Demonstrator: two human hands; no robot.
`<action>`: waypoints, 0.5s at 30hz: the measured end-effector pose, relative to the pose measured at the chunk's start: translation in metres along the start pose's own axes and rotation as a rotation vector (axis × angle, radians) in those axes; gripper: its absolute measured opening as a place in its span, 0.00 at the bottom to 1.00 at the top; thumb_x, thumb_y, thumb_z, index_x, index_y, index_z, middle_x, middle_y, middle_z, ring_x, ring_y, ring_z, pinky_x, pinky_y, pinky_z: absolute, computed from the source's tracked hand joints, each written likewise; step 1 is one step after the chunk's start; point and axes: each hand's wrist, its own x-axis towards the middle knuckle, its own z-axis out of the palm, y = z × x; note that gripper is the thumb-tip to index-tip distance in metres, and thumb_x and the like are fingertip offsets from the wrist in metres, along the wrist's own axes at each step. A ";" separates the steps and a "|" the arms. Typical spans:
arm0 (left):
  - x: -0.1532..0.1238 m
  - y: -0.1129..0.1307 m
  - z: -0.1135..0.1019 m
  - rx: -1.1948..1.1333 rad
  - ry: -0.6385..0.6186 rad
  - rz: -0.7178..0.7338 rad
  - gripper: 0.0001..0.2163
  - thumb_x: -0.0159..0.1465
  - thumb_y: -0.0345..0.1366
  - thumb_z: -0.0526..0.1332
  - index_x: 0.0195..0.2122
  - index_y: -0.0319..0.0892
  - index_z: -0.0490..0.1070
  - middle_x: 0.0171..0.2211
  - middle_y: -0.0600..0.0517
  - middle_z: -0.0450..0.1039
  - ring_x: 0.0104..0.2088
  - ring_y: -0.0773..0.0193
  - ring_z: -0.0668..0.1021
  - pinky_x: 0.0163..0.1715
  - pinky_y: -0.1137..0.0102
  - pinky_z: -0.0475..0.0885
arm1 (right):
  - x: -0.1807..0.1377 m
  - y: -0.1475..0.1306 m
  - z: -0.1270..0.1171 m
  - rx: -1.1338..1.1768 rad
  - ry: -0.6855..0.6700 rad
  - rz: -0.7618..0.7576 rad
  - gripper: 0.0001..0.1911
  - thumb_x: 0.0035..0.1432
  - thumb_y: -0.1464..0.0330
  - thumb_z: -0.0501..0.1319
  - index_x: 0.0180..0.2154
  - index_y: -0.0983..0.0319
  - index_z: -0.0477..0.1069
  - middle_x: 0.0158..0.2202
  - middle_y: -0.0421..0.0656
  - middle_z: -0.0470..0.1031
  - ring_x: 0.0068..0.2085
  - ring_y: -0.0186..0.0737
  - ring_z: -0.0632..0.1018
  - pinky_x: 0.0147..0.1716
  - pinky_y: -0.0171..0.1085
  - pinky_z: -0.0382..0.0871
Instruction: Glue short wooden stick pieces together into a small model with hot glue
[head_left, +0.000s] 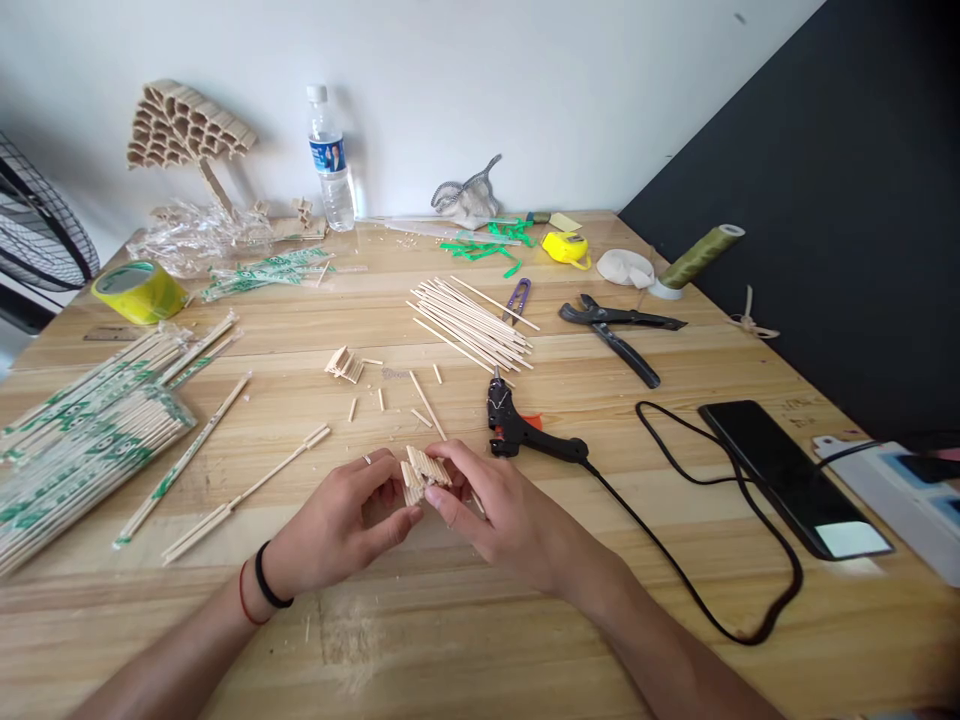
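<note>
Both hands meet over the wooden table (480, 620) near its front middle. My left hand (337, 525) and my right hand (487, 505) pinch between them a small assembly of short glued stick pieces (422, 472), fingers curled round it. A black glue gun (525, 430) lies just right of my right hand, its cord running off to the right. A similar little stick bundle (343, 363) and several loose cut pieces (381, 398) lie on the table behind the hands.
Wrapped chopsticks (82, 440) are piled at left, bare sticks (472, 322) at centre back. Black pliers (615, 330), purple snips (517, 298), a phone (787, 470), a power strip (892, 490), yellow tape roll (139, 290), water bottle (330, 160) and a stick tree model (187, 135) also stand around.
</note>
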 end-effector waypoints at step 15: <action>0.001 0.001 0.000 0.003 0.000 0.013 0.10 0.71 0.41 0.59 0.34 0.43 0.65 0.29 0.55 0.65 0.29 0.66 0.67 0.30 0.70 0.63 | 0.000 -0.002 -0.001 -0.028 -0.012 0.014 0.15 0.73 0.61 0.56 0.54 0.61 0.70 0.51 0.49 0.81 0.46 0.46 0.81 0.44 0.40 0.73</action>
